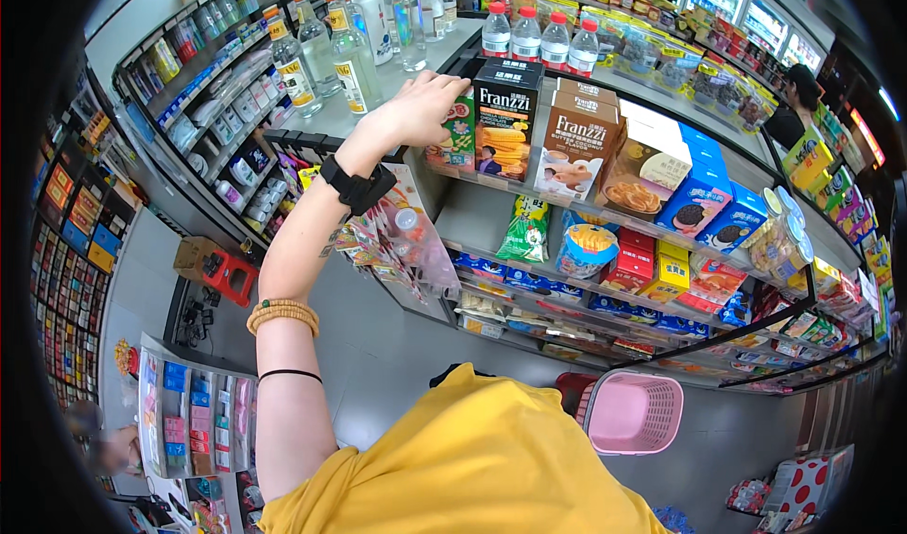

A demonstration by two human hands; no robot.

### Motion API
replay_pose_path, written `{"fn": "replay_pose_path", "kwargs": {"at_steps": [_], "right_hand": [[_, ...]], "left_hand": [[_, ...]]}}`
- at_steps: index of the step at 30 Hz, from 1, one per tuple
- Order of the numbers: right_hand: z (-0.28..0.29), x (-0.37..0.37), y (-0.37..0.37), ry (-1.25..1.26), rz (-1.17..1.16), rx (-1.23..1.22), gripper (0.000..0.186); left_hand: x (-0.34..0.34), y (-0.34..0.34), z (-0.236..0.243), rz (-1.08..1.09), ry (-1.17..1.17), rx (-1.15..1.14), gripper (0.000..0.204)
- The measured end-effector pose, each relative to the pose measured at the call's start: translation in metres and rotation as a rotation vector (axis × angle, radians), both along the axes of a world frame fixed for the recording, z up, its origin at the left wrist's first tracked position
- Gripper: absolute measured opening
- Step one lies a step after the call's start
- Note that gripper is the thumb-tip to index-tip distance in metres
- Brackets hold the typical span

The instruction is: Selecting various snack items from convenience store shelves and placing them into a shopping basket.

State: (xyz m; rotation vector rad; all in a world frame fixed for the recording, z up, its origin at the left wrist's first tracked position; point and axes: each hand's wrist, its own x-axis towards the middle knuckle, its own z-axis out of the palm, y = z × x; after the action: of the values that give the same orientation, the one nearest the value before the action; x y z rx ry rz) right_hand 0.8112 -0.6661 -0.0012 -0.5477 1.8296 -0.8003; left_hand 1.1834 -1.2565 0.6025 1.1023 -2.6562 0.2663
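My left hand (422, 111) is stretched out to the top shelf, its fingers bent over the upper edge of a green and red snack box (461, 135), with the thumb at its front. Part of that box is hidden behind the hand. Right beside it stands a black biscuit box (507, 118), then a brown biscuit box (578, 142) and a cream-coloured cookie box (642, 161). Blue cookie boxes (697, 199) follow farther right. My left wrist wears a black watch and, lower down, beaded bracelets. My right hand does not show.
Clear glass bottles (351, 62) stand on the counter behind my hand, and red-capped water bottles (526, 35) behind the boxes. Hanging bags (416, 241) cover the shelf end. A pink basket (635, 411) is on the floor. Another person (798, 109) is at the far right.
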Motion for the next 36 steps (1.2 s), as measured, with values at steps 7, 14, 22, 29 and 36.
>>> {"fn": "replay_pose_path", "kwargs": {"at_steps": [7, 14, 22, 29, 36], "right_hand": [[0.023, 0.003, -0.019, -0.028, 0.016, 0.02, 0.009], [0.037, 0.015, -0.038, -0.074, 0.028, 0.031, 0.009], [0.055, 0.023, -0.071, -0.12, 0.055, 0.032, 0.009], [0.072, 0.019, -0.091, -0.146, 0.03, 0.054, 0.009], [0.131, 0.005, -0.189, -0.191, 0.389, -0.279, 0.014]], "left_hand": [[0.005, -0.02, -0.012, -0.003, 0.058, -0.098, 0.059], [0.012, 0.0, 0.008, -0.068, 0.217, -0.012, 0.041], [0.032, 0.084, 0.05, -0.069, 0.282, -0.18, 0.038], [0.008, 0.145, 0.057, -0.25, 0.301, 0.07, 0.047], [-0.049, 0.189, -0.058, -0.594, 0.217, 0.53, 0.05]]}}
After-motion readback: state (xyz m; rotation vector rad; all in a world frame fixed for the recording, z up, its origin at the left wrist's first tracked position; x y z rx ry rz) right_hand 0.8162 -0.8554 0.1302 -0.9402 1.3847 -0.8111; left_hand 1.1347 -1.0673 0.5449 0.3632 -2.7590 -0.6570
